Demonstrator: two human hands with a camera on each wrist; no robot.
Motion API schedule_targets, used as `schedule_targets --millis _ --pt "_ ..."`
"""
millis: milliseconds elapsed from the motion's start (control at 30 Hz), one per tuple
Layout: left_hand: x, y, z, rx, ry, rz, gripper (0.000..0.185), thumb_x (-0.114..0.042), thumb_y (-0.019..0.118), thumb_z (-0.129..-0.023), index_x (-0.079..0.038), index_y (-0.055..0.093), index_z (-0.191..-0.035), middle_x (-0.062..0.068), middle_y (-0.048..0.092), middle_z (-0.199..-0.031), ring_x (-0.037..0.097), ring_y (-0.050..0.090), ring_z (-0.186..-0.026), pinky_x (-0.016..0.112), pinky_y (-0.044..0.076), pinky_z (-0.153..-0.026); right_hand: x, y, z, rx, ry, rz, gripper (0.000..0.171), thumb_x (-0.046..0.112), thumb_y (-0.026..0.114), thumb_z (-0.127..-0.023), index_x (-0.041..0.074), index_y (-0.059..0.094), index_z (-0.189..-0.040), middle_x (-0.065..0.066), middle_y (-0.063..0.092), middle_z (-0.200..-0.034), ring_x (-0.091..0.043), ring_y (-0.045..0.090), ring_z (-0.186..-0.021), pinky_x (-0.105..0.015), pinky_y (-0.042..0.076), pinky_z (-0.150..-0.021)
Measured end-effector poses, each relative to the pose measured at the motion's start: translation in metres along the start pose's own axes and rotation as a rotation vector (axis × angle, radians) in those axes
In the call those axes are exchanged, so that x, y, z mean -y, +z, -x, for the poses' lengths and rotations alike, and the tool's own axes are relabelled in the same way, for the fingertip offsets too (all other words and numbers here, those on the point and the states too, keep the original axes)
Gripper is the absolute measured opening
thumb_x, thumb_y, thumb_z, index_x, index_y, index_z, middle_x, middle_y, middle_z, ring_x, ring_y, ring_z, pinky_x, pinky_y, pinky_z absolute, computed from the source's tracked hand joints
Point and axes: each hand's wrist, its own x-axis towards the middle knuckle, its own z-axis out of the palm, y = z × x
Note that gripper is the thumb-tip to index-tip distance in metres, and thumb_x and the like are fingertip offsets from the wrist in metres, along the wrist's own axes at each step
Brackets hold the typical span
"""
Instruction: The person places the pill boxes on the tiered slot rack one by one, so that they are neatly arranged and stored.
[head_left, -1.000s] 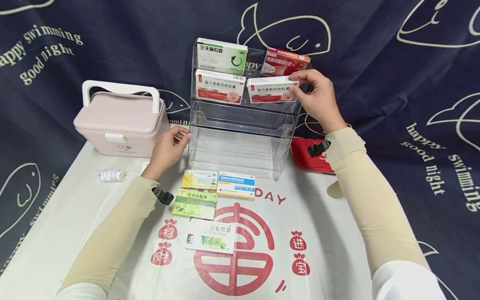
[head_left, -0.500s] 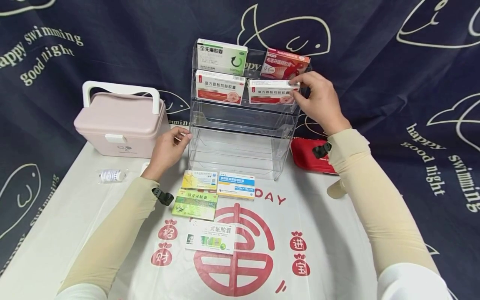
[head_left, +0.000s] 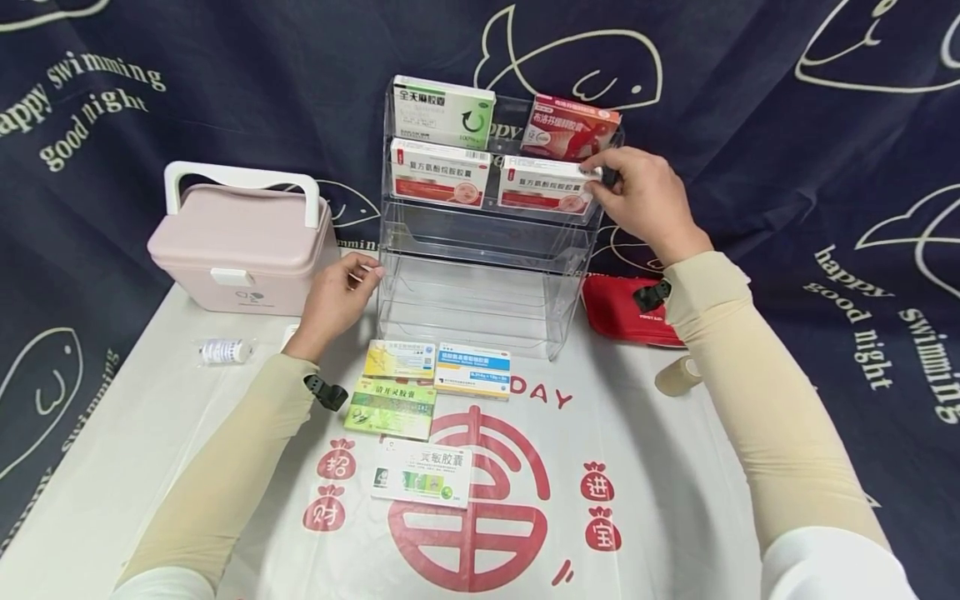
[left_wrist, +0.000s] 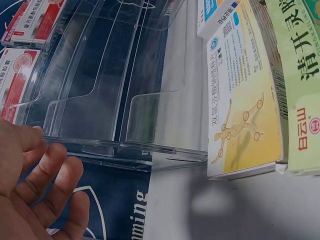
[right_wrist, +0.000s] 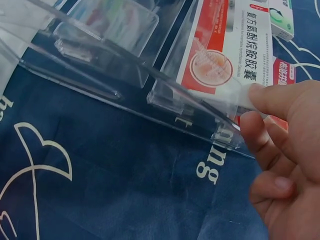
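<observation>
In the head view, a clear tiered rack (head_left: pixel 480 287) stands at the table's back. My right hand (head_left: pixel 637 196) pinches the right end of a red-and-white medicine box (head_left: pixel 546 187) in the second tier from the top. The right wrist view shows my thumb on the front of this box (right_wrist: pixel 225 55). My left hand (head_left: pixel 341 296) touches the rack's left side with its fingers loosely bent, nothing visible inside them. A matching medicine box (head_left: pixel 440 175) sits left in the same tier. Above are a green-and-white box (head_left: pixel 442 115) and a red box (head_left: pixel 572 129).
Several medicine boxes lie before the rack: yellow (head_left: pixel 399 360), blue-and-white (head_left: pixel 472 371), green (head_left: pixel 390 408) and white (head_left: pixel 422 475). A pink case (head_left: pixel 243 242) and a small bottle (head_left: pixel 222 351) are left. A red pouch (head_left: pixel 626 312) and beige roll (head_left: pixel 677 377) lie right.
The box in my right hand has shifted slightly right and down in its tier. My right forearm has moved a little to the right; the left hand has stayed put.
</observation>
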Motion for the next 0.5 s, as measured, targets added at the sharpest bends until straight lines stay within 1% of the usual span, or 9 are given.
schedule_targets --millis 133,333,400,500 --pt "-0.0009 -0.0003 0.0 -0.002 0.007 0.002 0.026 -0.029 0.063 -0.102 -0.005 0.068 -0.114 0.011 0.068 -0.094 0.027 0.061 -0.081 0.039 0.047 -0.077 -0.0024 -0.0022 0.0002 0.008 -0.004 0.037 0.024 0.016 0.069 -0.096 0.019 0.073 -0.119 -0.004 0.067 -0.106 -0.021 0.054 -0.073 -0.041 0.041 -0.065" --pt "-0.0028 -0.0003 0.0005 -0.003 0.01 0.003 0.026 -0.027 0.063 -0.102 -0.005 0.068 -0.114 0.012 0.068 -0.093 0.027 0.06 -0.081 0.038 0.047 -0.077 -0.0028 -0.0034 0.0018 0.018 -0.006 0.058 0.025 0.016 0.068 -0.096 0.02 0.073 -0.12 -0.004 0.067 -0.108 -0.024 0.055 -0.076 -0.051 0.046 -0.07" --pt "-0.003 -0.0004 0.0007 -0.004 0.01 0.004 0.026 -0.027 0.063 -0.102 -0.004 0.068 -0.113 0.012 0.068 -0.092 0.027 0.06 -0.081 0.038 0.046 -0.077 -0.0023 -0.0032 0.0021 0.027 -0.001 0.065 0.025 0.016 0.067 -0.097 0.02 0.073 -0.12 -0.004 0.067 -0.108 -0.025 0.055 -0.078 -0.052 0.046 -0.071" --pt "-0.003 -0.0003 0.001 -0.007 0.008 0.002 0.025 -0.027 0.064 -0.102 -0.004 0.068 -0.113 0.012 0.068 -0.092 0.027 0.06 -0.081 0.038 0.046 -0.077 -0.0021 -0.0026 0.003 0.035 0.008 0.071 0.024 0.016 0.066 -0.098 0.018 0.073 -0.12 -0.004 0.066 -0.109 -0.025 0.055 -0.08 -0.05 0.046 -0.072"
